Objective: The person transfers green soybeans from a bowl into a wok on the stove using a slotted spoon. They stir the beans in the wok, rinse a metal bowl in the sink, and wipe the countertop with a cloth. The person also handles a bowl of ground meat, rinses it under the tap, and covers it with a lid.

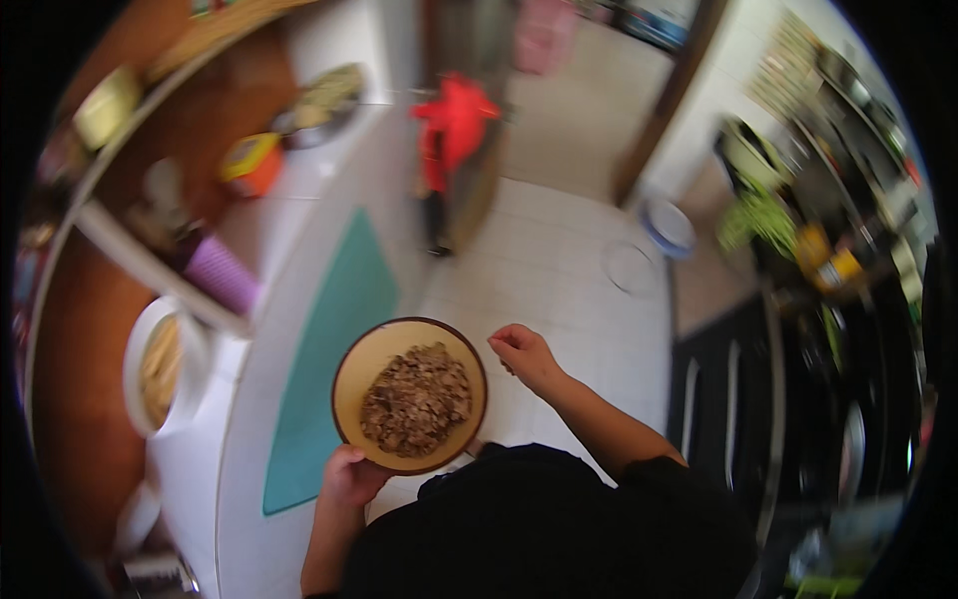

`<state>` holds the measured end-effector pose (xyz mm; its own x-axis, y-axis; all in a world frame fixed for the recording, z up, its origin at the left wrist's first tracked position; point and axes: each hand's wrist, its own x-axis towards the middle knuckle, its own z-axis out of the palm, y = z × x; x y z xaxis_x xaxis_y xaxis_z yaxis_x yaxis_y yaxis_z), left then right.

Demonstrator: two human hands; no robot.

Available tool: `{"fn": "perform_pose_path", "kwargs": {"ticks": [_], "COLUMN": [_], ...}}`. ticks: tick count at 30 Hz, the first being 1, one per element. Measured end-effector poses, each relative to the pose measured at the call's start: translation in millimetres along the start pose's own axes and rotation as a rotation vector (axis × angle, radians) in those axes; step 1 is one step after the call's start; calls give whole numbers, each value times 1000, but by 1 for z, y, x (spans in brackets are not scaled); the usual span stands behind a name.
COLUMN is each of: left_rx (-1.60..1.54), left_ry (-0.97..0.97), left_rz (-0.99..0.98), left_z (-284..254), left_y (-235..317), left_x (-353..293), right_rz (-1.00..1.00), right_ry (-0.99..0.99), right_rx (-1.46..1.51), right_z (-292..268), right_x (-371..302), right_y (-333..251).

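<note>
My left hand (351,477) grips the lower left rim of a round yellowish bowl (356,371) with a brown edge, held in front of my body. Inside the bowl lies a heap of chopped brownish food (417,401), which looks like minced meat. Its finer makeup is too blurred to tell. To the right of the bowl, apart from it, my right hand (525,357) hovers in the air with its fingers pinched together. Whatever those fingertips hold, if anything, is too small to make out.
A white counter (190,489) on the left bears a white dish (135,374) of pale food and a purple woven holder (222,275). Red cloth (459,115) hangs by the doorway. At right stand dark cabinets (723,399), green vegetables (755,222) and a bucket (667,225) on the tiled floor.
</note>
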<state>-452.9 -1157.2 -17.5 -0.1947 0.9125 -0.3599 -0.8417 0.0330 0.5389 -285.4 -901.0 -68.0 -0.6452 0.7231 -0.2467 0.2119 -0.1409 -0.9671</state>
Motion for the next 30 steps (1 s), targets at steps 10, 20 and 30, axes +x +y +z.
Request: {"fn": "perform_pose_path", "kwargs": {"ticks": [10,20,30], "left_rx": [105,232,256], "left_ry": [-119,-257,-477], "left_rz": [-427,-629,-883], "left_z": [25,135,258], "left_y": [29,-40,-172], "left_x": [-1,31,109], "right_rz": [199,215,-300], "right_ry": [367,602,1089], "right_rx": [60,23,-515], "right_z": [-7,-109,-232], "right_x": [-136,-235,-311], "right_y": [-15,-23,-69]}}
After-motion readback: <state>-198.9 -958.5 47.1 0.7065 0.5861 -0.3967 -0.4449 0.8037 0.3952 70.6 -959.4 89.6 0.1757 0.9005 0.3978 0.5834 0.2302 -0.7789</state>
